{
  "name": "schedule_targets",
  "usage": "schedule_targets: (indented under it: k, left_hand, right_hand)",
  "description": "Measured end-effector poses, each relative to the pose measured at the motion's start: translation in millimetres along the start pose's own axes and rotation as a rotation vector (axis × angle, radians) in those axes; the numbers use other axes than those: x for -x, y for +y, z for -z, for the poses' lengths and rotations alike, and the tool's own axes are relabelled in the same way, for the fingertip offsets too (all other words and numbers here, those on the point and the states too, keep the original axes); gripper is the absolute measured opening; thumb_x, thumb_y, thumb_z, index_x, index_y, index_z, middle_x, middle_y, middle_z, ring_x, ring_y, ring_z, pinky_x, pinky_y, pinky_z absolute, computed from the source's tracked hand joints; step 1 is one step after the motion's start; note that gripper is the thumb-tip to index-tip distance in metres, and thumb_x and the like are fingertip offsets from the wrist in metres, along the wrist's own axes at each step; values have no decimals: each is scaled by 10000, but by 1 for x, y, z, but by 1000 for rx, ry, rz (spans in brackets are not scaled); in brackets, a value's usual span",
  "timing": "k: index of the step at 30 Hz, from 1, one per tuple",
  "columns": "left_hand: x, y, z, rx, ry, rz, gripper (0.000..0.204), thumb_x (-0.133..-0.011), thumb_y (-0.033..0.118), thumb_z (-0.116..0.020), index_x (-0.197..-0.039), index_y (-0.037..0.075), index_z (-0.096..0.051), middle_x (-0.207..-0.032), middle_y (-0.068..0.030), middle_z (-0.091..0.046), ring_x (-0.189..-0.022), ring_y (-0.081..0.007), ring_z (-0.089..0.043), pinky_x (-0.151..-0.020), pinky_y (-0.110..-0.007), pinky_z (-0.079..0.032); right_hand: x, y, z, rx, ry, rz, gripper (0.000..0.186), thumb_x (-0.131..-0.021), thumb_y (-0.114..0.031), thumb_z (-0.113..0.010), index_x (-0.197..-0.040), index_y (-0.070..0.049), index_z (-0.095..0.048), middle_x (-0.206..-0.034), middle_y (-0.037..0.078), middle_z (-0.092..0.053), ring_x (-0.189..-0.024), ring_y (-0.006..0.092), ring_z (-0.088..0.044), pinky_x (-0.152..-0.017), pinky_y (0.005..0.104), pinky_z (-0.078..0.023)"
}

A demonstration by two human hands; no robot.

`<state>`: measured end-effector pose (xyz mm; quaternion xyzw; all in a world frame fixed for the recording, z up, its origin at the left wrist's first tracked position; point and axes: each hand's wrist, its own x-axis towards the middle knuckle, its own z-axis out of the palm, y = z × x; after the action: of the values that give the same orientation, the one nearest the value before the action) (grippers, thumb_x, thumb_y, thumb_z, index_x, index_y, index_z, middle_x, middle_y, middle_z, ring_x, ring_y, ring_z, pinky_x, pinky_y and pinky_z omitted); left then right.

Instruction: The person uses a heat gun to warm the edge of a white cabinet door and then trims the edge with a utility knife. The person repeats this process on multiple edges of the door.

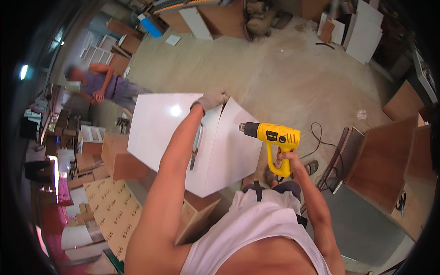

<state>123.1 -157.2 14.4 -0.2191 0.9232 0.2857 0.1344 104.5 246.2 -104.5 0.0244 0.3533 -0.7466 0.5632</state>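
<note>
A large white glossy box-shaped panel piece (160,119) stands before me on wooden supports. At its far corner my gloved left hand (213,100) is closed on the edge of a white sheet (236,137) that covers the right face; a dark gap shows beside the fingers, and the fingertips are partly hidden. My bare right hand (288,158) is wrapped round the handle of a yellow heat gun (279,134). Its metal nozzle points left at the white sheet, a little apart from it. Under my left forearm, a slim tool with a dark blade (193,158) lies on the top.
Another person (105,85) stands at the far left. A black cord (327,176) lies coiled on the floor at right, near brown wooden panels (380,160). A wooden box (119,156) and a printed board (112,211) are on the left. White boards (364,34) lean far right.
</note>
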Motion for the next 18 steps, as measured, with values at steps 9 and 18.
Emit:
schedule_targets:
  k: [9, 18]
  left_hand:
    - [2, 10, 4, -19, 37, -15, 229, -780, 185, -634, -958, 52, -687, -896, -105, -694, -861, -206, -644, -786, -324, -494]
    - [4, 10, 2, 24, 37, -9, 246, -779, 181, -636, -989, 61, -679, -916, -95, -697, -888, -200, -644, -804, -320, -492]
  right_hand:
    - [-9, 4, -13, 71, -55, 113, 289, -666, -52, -669, -922, -12, -540, -711, 77, -562, -566, 190, -542, -545, 321, -455]
    - [-7, 15, -29, 174, -63, 144, 254, -671, -34, -654, -901, -21, -548, -725, 75, -571, -555, 188, -544, -553, 323, -449]
